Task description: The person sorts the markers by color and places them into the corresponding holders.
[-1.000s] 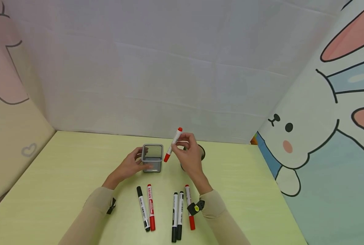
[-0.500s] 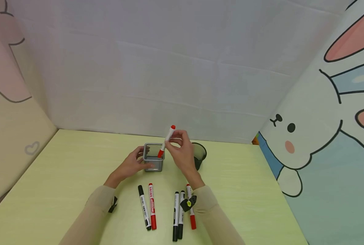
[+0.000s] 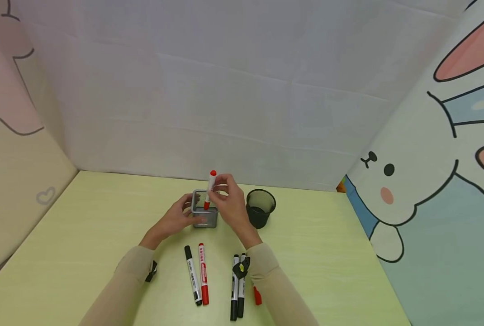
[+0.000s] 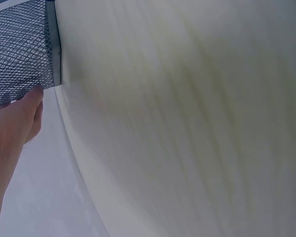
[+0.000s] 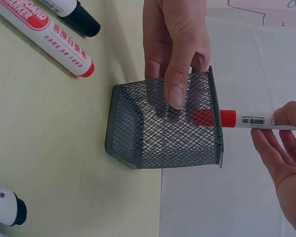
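Note:
My left hand (image 3: 176,219) grips a square grey mesh pen holder (image 5: 163,143) from its left side, thumb across the front. Between the thumb and fingers of my right hand (image 3: 230,203) is a white marker (image 3: 211,183) with red ends, held nearly upright. Its lower red cap reaches inside the holder's rim, and the right wrist view shows that cap (image 5: 204,117) through the mesh. In the left wrist view, fingers (image 4: 32,101) of the left hand lie against the mesh wall (image 4: 22,54).
A round black mesh cup (image 3: 259,219) stands right of the holder. Nearer the front lie a black-capped marker (image 3: 193,276) and a red marker (image 3: 203,274). Two black markers (image 3: 234,287) lie farther right, beside a red marker (image 3: 257,295) partly under the right sleeve. A white wall rises behind.
My right hand has moved left with the red-capped marker, bringing its lower end from beside the square holder into its opening. The round cup is now uncovered. The left hand keeps its grip.

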`<state>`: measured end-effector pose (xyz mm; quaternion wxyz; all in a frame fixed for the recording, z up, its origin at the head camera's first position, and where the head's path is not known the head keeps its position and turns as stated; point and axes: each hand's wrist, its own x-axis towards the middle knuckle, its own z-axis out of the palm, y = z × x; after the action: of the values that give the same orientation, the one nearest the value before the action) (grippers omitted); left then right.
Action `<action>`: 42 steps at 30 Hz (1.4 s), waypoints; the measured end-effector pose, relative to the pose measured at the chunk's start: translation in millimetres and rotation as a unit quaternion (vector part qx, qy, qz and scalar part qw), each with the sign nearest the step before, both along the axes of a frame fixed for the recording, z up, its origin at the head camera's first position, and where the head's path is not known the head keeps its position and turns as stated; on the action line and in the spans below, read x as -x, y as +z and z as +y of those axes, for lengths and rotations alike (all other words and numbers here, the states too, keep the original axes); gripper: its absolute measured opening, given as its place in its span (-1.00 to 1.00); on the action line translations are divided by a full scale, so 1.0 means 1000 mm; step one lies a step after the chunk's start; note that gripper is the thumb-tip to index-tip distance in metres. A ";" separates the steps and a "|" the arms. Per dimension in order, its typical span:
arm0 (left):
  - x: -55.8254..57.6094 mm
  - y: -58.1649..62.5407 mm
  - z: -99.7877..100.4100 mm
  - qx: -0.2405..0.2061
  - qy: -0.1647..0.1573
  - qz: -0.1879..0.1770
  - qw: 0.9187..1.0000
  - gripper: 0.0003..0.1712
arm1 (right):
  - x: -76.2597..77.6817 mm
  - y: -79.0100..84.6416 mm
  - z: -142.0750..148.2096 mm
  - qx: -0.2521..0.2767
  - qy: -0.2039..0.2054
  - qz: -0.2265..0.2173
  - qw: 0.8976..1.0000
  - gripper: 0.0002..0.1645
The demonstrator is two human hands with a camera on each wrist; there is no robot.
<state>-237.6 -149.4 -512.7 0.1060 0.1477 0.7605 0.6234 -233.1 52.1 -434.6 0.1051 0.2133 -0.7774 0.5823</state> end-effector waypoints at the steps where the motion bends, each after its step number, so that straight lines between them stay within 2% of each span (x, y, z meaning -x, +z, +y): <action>1: 0.000 0.000 0.000 0.000 -0.001 0.000 1.000 -0.07 | 0.000 -0.001 -0.001 -0.004 0.002 -0.001 1.000 -0.59; 10: -0.001 0.001 0.000 -0.003 -0.004 0.002 1.000 -0.10 | -0.003 -0.007 -0.004 -0.063 0.029 -0.025 0.997 -0.60; 17: -0.001 -0.001 -0.001 -0.012 -0.012 0.013 1.000 -0.14 | -0.003 -0.013 -0.007 -0.148 0.050 0.003 0.988 -0.61; 21: -0.001 0.000 -0.002 -0.017 -0.020 0.012 1.000 -0.14 | -0.003 -0.013 -0.007 -0.188 0.078 0.015 0.979 -0.65; 30: -0.002 0.003 -0.003 -0.013 -0.020 -0.009 1.000 0.03 | 0.001 -0.005 -0.008 -0.271 0.118 0.028 0.955 -0.66; 36: -0.002 0.002 -0.001 -0.004 -0.013 0.003 1.000 -0.09 | 0.005 0.000 -0.007 -0.308 0.146 0.004 0.940 -0.76; 40: -0.001 0.002 0.000 -0.009 -0.013 0.010 1.000 -0.14 | 0.005 0.001 -0.008 -0.328 0.156 0.011 0.932 -0.78; 42: -0.001 0.003 0.000 -0.012 -0.013 0.010 1.000 -0.15 | 0.004 0.001 -0.008 -0.330 0.154 0.018 0.931 -0.78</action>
<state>-236.3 -149.4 -509.9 0.1044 0.1654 0.7522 0.6293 -237.4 44.3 -433.2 -0.0482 0.3641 -0.8811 0.2979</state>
